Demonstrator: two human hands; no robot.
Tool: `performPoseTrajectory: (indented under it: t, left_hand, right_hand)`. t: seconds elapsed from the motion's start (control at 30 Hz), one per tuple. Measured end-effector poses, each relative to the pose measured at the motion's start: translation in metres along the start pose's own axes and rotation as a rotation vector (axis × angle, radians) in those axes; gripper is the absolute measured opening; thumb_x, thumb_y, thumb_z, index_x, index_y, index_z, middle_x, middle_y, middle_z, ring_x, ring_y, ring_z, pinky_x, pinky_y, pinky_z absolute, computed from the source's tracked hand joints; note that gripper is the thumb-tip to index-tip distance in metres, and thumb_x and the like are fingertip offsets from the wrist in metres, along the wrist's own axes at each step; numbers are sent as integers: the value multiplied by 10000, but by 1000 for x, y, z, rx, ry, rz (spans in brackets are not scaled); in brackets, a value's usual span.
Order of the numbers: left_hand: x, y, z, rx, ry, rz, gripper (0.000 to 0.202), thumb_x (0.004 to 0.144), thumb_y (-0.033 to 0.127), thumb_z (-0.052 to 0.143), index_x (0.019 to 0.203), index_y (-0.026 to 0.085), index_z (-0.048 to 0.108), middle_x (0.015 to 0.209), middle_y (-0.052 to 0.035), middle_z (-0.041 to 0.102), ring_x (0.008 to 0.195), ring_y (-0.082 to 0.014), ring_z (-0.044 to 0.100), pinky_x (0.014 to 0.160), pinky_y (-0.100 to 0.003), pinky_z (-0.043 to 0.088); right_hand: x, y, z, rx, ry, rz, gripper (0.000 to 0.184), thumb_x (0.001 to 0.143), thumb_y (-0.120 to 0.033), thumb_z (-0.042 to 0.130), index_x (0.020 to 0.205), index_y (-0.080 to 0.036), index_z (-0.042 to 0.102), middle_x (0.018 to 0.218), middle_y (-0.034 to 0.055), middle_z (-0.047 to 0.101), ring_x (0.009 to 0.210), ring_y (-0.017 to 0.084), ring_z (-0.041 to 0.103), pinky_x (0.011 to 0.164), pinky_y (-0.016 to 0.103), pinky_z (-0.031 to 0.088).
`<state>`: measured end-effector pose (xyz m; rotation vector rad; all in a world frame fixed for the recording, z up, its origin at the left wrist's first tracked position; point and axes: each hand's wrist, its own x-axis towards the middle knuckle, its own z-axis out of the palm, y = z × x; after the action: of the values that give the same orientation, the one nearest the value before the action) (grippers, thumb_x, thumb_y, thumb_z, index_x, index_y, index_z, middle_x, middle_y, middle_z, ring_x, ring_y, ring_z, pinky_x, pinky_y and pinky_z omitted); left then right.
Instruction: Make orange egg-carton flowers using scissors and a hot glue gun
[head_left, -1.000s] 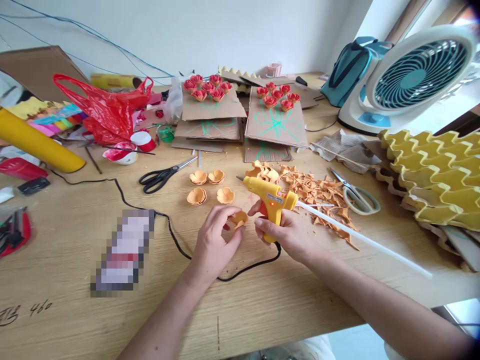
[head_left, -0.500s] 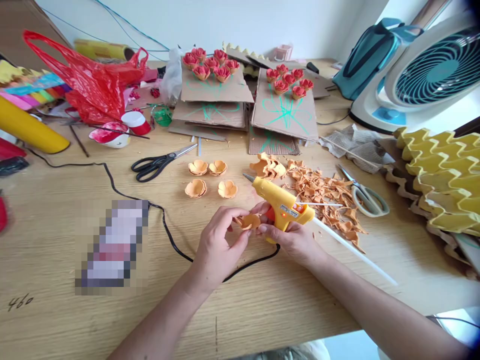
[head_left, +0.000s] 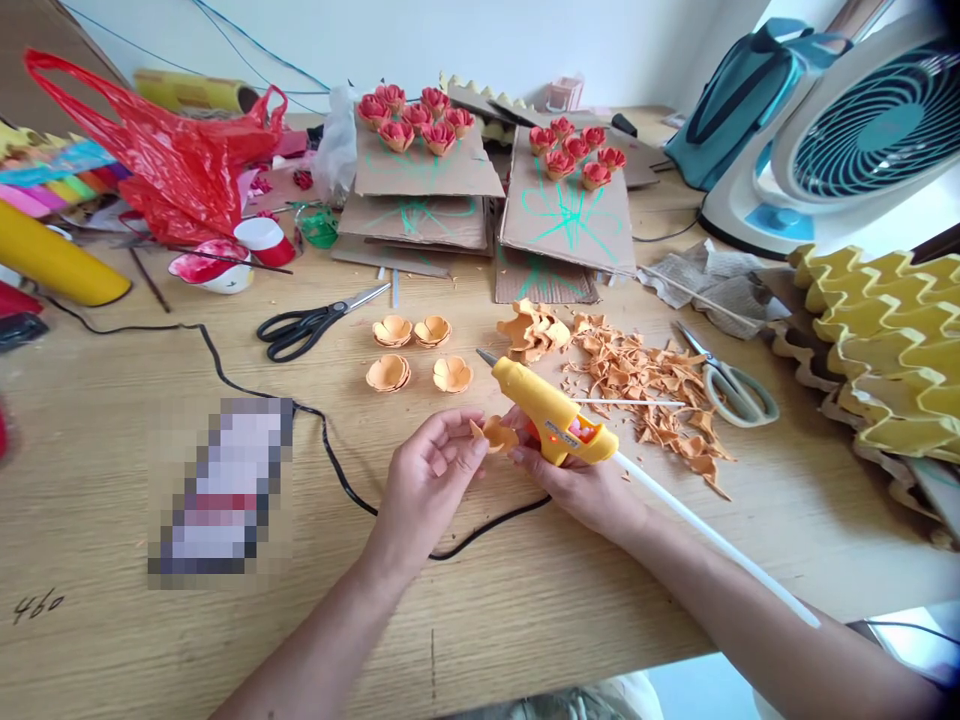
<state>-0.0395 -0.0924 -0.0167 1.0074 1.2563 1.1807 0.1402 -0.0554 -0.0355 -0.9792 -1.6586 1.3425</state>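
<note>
My right hand (head_left: pixel 581 485) grips a yellow hot glue gun (head_left: pixel 551 415) with a long white glue stick (head_left: pixel 712 540) trailing from its back; the nozzle points up-left. My left hand (head_left: pixel 427 480) pinches a small orange paper petal piece (head_left: pixel 496 434) right beside the gun's handle, and my right fingertips touch that piece too. Several finished orange paper flower cups (head_left: pixel 414 352) lie on the wooden table (head_left: pixel 150 640) just beyond my hands. The gun's black cord (head_left: pixel 322 440) runs left across the table.
Black scissors (head_left: pixel 311 322) lie left of the cups; grey scissors (head_left: pixel 724 380) sit by a heap of orange scraps (head_left: pixel 645 385). Cardboard sheets with red flowers (head_left: pixel 420 150) stand at the back. A fan (head_left: pixel 847 130), yellow egg trays (head_left: pixel 885 350) and a red bag (head_left: pixel 165 160) flank them.
The glue gun has tilted lower, its back dropping toward the table. My left hand has turned the petal piece and lifted it slightly toward the gun. The view shifted slightly.
</note>
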Motion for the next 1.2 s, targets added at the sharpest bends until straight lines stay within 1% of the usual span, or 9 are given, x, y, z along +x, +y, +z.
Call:
performPoseTrajectory:
  t: [0.1, 0.23, 0.43, 0.53, 0.67, 0.87, 1.03, 1.13, 1.2]
  left_hand:
    - [2, -3, -3, -57, -2, -52, 339, 870, 431, 734, 1097, 182, 704, 1131, -86, 727, 1011, -205, 698, 674, -238, 595]
    - [4, -3, -4, -70, -19, -85, 302, 845, 393, 767, 1052, 179, 718, 1113, -76, 728, 953, -182, 705, 638, -212, 581]
    - [3, 1, -3, -91, -40, -90, 274, 816, 383, 788, 897, 180, 624, 968, -34, 717, 852, -151, 689, 522, -164, 520]
    - [2, 1, -4, -62, -27, -89, 258, 825, 366, 773, 894, 185, 601, 966, -31, 701, 828, -146, 674, 483, -156, 489]
    - [1, 0, -4, -16, -43, -75, 257, 868, 342, 720, 1077, 201, 670, 1041, -47, 695, 861, -151, 661, 504, -161, 505]
    - [2, -1, -9, -81, -154, -87, 237, 900, 402, 699, 1028, 204, 727, 1045, -62, 687, 952, -187, 641, 611, -222, 601]
    - [5, 3, -17, -170, -260, -195, 273, 862, 399, 744, 1054, 204, 745, 1106, -91, 695, 994, -217, 662, 661, -284, 644]
    - [7, 3, -22, -213, -288, -265, 312, 858, 418, 744, 1099, 219, 751, 1139, -98, 716, 995, -226, 689, 643, -279, 636]
    - [8, 3, -25, -219, -299, -288, 296, 849, 423, 755, 1073, 229, 762, 1116, -88, 735, 974, -221, 703, 613, -257, 620]
  right_hand:
    - [0, -5, 0, -97, 40, -9, 206, 898, -408, 654, 995, -235, 596, 963, 47, 639, 919, 211, 621, 889, 359, 545]
    - [0, -8, 0, -143, 64, -7, 221, 899, -412, 635, 1014, -231, 580, 957, 45, 624, 888, 212, 613, 858, 361, 532]
    - [-2, -6, 1, -122, 40, -10, 196, 901, -404, 650, 1022, -251, 635, 844, 25, 594, 871, 219, 615, 841, 359, 525]
    - [-2, -3, 1, -117, 18, 1, 153, 899, -357, 635, 1005, -248, 634, 917, 34, 625, 881, 213, 616, 835, 358, 522]
    - [-2, -1, 0, -115, 33, 14, 135, 879, -324, 644, 983, -241, 618, 988, 42, 647, 926, 213, 623, 856, 357, 527]
    - [-2, -3, 0, -106, 62, -34, 109, 883, -285, 635, 977, -232, 616, 1015, 49, 675, 920, 202, 642, 861, 345, 532]
    - [-3, -8, -3, -125, 16, -31, 136, 876, -256, 628, 1008, -223, 625, 1033, 59, 684, 939, 218, 650, 855, 356, 539]
    - [-3, -10, -5, -115, -13, -27, 116, 871, -234, 622, 987, -218, 623, 998, 51, 680, 921, 212, 655, 863, 355, 541]
    - [-4, -10, -5, -86, -32, -11, 125, 871, -218, 613, 996, -221, 618, 977, 46, 674, 903, 205, 652, 861, 355, 539]
